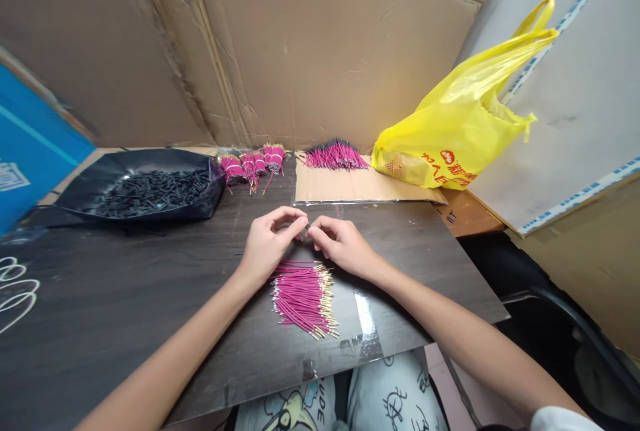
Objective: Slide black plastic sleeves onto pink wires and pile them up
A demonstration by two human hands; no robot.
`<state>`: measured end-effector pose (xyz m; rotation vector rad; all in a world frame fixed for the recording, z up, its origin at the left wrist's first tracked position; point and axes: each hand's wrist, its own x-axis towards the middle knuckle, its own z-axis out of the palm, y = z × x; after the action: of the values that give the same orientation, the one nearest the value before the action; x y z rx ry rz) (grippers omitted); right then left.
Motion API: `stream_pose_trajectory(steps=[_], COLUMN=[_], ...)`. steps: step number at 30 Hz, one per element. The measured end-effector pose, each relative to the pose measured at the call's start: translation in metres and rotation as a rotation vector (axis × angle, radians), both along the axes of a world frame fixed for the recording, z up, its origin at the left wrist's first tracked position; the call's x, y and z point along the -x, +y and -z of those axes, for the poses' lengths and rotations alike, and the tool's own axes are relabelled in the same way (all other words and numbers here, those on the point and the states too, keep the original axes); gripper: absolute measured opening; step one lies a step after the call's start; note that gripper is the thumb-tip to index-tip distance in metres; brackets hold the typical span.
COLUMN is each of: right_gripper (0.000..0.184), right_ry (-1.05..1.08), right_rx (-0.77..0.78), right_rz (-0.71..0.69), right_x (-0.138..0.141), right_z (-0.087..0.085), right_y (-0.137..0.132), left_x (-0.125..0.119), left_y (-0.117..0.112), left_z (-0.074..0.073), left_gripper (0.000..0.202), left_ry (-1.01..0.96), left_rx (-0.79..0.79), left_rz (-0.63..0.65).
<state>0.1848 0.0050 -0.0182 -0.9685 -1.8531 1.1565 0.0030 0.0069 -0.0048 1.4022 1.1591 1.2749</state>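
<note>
My left hand (pixel 270 239) and my right hand (pixel 343 242) meet above the middle of the table, fingers bent and fingertips pinched together. Between the fingertips shows a small black piece (pixel 307 226), like a short tube; the rest of it is hidden by the fingers. Just below my hands lies a neat row of magenta wires (pixel 299 292), with gold-coloured tips at the right and bare silver ends at the left. My left wrist is close to the upper left of this row.
A black tray (pixel 150 219) of short black tubes stands at the back left. Tied magenta wire bundles (pixel 250 166) lie beside it. Black-ended magenta wires (pixel 336 154) rest on a cardboard sheet (pixel 345 186). A yellow plastic bag (pixel 455 124) stands right; white cord (pixel 20 288) lies left.
</note>
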Motion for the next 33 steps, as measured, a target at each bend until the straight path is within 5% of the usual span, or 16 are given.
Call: stream_pose_trajectory(steps=[4, 10, 33], right_gripper=[0.028, 0.028, 0.015], right_ry=[0.079, 0.228, 0.211], right_rx=[0.081, 0.184, 0.140], right_rz=[-0.005, -0.195, -0.083], right_x=[-0.002, -0.004, -0.003], right_z=[-0.003, -0.006, -0.011], right_y=[0.000, 0.000, -0.003], left_x=[0.003, 0.008, 0.005], left_y=[0.000, 0.002, -0.001], left_z=[-0.003, -0.003, -0.001], left_gripper=[0.026, 0.034, 0.024], left_ry=[-0.231, -0.389, -0.416], left_rx=[0.176, 0.395, 0.433], left_rz=[0.121, 0.324, 0.436])
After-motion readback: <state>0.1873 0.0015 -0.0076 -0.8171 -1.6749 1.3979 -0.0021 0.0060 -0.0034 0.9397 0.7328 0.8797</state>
